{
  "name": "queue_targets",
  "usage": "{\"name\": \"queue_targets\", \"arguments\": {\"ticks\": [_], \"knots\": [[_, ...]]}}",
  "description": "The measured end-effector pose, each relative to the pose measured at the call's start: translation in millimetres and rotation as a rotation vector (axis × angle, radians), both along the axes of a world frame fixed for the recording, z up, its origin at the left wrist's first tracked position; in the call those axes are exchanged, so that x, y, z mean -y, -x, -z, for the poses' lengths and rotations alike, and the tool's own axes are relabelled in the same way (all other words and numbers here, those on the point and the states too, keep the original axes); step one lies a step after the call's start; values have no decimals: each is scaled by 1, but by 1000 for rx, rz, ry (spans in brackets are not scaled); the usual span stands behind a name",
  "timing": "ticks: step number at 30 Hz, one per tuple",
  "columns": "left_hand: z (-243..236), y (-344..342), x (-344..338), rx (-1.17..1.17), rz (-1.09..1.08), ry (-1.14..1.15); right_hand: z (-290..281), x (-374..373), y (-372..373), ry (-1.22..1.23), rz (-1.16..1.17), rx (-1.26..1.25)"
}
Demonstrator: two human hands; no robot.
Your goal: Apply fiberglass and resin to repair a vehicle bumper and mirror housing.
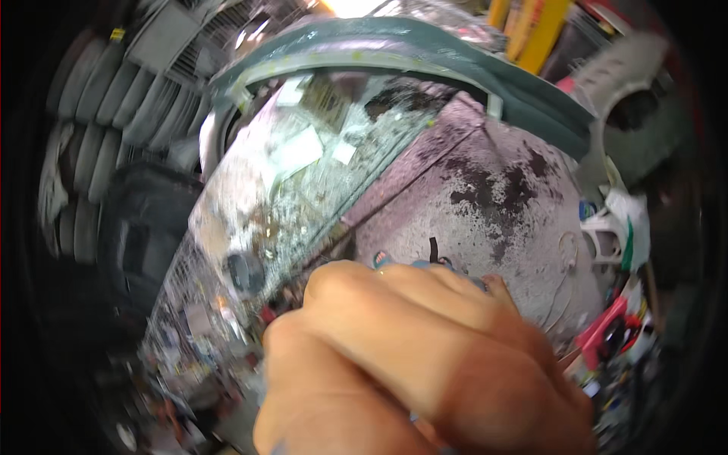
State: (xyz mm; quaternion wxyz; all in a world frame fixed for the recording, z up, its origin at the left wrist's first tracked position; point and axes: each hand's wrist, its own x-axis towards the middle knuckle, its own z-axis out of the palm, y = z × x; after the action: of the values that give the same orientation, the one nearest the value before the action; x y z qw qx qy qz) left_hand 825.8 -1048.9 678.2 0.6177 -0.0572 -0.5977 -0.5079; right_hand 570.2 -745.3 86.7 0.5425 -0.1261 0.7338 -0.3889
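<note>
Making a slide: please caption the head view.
A bare hand looms large in the foreground, a curved grey-green strip arching beyond it.

Cluttered workshop, by the look: long curved grey part (425, 49) at 12 o'clock; stacked grey parts (114, 95), 10; blotched, stained surface (432, 208), centre; jumbled oddments (201, 322), 8.

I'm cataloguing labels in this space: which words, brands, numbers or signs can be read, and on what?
None can be read.
Yellow panel, upper right: reddish marks, too blurred to read.
White sheet: too bright and blurred to tell whether it bears print.
</note>
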Motion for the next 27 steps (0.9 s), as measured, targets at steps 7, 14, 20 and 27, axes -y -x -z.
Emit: {"name": "queue_targets", "arguments": {"ticks": [7,14,20,27], "knots": [[63,4,6,319,-291,68,106,-37,40,-184,-370,32],[220,-103,157,906,-855,67,27,139,71,-64,-145,214],[420,-212,297,1456,-1190,-208,-68,252,29,-144,-316,-99],[459,-226,368,1432,-1114,-625,-134,365,-53,131,-637,-294]]}}
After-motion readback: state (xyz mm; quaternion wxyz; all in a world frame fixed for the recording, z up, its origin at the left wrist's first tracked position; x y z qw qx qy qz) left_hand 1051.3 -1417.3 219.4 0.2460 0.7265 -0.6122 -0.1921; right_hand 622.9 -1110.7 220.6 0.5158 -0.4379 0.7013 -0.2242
